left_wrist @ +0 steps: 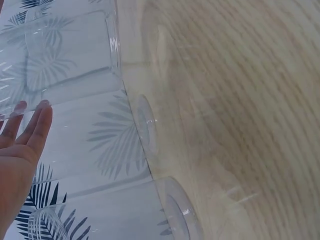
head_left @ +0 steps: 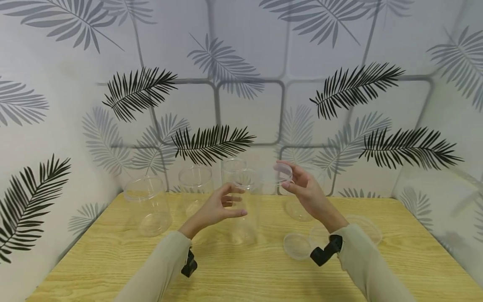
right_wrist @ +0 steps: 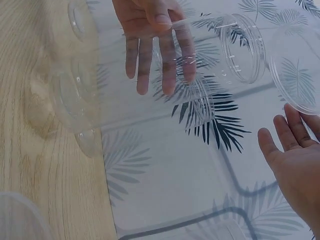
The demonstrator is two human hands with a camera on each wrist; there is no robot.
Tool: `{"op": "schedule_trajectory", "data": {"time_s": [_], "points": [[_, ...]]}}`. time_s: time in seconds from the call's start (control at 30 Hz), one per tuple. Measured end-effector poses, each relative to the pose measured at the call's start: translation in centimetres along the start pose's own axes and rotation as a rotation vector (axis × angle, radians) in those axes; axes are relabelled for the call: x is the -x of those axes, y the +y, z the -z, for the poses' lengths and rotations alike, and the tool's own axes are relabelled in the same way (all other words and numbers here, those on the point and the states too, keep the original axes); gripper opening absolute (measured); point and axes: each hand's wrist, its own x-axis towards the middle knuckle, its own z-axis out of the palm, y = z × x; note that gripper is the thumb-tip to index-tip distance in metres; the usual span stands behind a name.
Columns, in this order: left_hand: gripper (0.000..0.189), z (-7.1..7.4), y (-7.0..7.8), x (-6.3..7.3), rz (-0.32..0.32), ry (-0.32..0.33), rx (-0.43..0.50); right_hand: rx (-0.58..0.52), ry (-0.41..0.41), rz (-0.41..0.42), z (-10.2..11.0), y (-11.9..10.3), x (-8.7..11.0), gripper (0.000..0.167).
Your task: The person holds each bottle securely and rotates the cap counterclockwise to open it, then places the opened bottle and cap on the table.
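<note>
A tall clear plastic jar [head_left: 250, 222] stands upright near the middle of the table, its mouth uncovered. My left hand [head_left: 220, 206] grips it from the left side; in the right wrist view its fingers [right_wrist: 169, 75] show through the clear wall, with the thumb on the near side. To the right of the jar, and about level with its rim [right_wrist: 244, 48], a round clear lid [head_left: 284, 171] is tilted on edge. My right hand [head_left: 307, 193] pinches this lid by its edge between thumb and fingers, apart from the jar.
More clear jars stand to the left, a wide one [head_left: 148, 209] and another [head_left: 196, 178], with one [head_left: 233, 163] behind and one [head_left: 299, 212] at the right. Flat clear lids [head_left: 297, 246] lie near my right forearm, partly under it. A leaf-patterned wall [head_left: 249, 113] closes off the back.
</note>
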Motion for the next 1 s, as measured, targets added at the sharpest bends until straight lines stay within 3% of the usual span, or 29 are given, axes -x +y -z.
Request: {"op": "schedule_trajectory", "data": {"time_s": [0.37,0.7,1.0], "points": [[0.060,0.1,3.3,-1.0,0.042,0.069,-0.046,0.066,-0.162,-0.029,1.7,-0.9,1.9,0.052],[0.063,-1.0,1.3,-3.8,0.048,0.133,-0.040,0.162,-0.253,-0.171,1.6,-0.3,3.1,0.062],[0.065,-2.5,1.8,-4.6,0.027,0.133,-0.036,0.283,-0.310,-0.216,1.4,2.2,3.8,0.065]]}}
